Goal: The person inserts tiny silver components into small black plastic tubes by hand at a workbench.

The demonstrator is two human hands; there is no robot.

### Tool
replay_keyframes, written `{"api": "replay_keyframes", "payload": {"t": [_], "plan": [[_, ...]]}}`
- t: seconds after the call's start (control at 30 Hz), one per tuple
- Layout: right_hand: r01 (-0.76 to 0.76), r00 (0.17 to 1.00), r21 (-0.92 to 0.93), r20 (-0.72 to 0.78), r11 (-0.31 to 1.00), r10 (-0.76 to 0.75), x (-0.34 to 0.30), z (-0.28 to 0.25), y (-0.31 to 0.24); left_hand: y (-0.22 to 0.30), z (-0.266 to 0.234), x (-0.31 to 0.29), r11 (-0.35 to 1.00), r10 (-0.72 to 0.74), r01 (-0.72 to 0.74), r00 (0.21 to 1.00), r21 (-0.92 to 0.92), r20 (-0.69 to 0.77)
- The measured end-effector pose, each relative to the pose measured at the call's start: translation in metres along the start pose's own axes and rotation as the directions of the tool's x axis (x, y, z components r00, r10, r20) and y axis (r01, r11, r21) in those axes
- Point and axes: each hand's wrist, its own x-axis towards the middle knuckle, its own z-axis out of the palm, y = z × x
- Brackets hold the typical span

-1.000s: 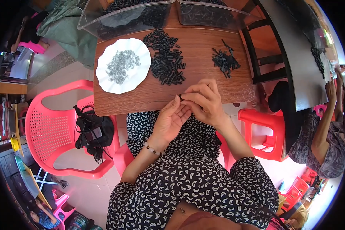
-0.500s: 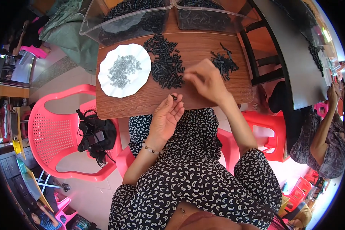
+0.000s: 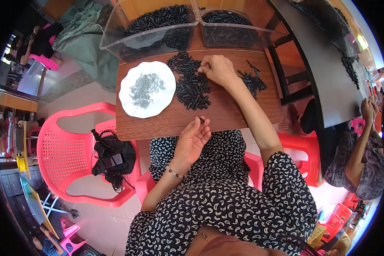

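My left hand (image 3: 191, 143) is palm up over my lap, just off the table's near edge. Its thumb and forefinger pinch a small dark tube-like piece (image 3: 202, 120); the other fingers are loosely curled. Further out, my right hand (image 3: 219, 70) reaches over the table, its fingers pressed together at the right side of a pile of short black tubes (image 3: 192, 91). Whatever those fingertips grip is hidden. Left of the pile, a white scalloped plate (image 3: 128, 100) holds many small clear tubes (image 3: 146, 90). A smaller heap of black pieces (image 3: 254, 83) lies right of my right forearm.
Two clear plastic bins (image 3: 151, 36) (image 3: 237, 38) of black tubes stand at the table's far side. A pink chair (image 3: 68, 149) with a black bag (image 3: 115, 155) is at left, a red stool (image 3: 301, 149) at right. Another person's hands (image 3: 368, 109) are by the dark table (image 3: 324, 72).
My right hand has moved away from me to the upper part of the black tube pile. My left hand keeps its pinch on the small dark piece. The whole view has shifted slightly.
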Motion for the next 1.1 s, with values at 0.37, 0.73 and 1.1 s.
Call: {"api": "replay_keyframes", "payload": {"t": [0.37,0.73,1.1], "plan": [[0.020,1.000,0.101,-0.007,0.995,-0.019,-0.008,-0.001,0.004,0.001,-0.001,0.000,1.000,-0.005,0.005,1.000,-0.012,0.022],[-0.093,0.995,0.171,0.042,0.981,0.087,-0.010,-0.015,0.007,0.000,-0.004,0.002,1.000,-0.008,0.009,0.999,-0.015,0.042],[-0.051,0.998,0.130,0.044,0.990,0.046,-0.008,-0.010,0.007,0.000,-0.006,0.002,1.000,-0.004,0.004,0.999,-0.005,0.050]]}}
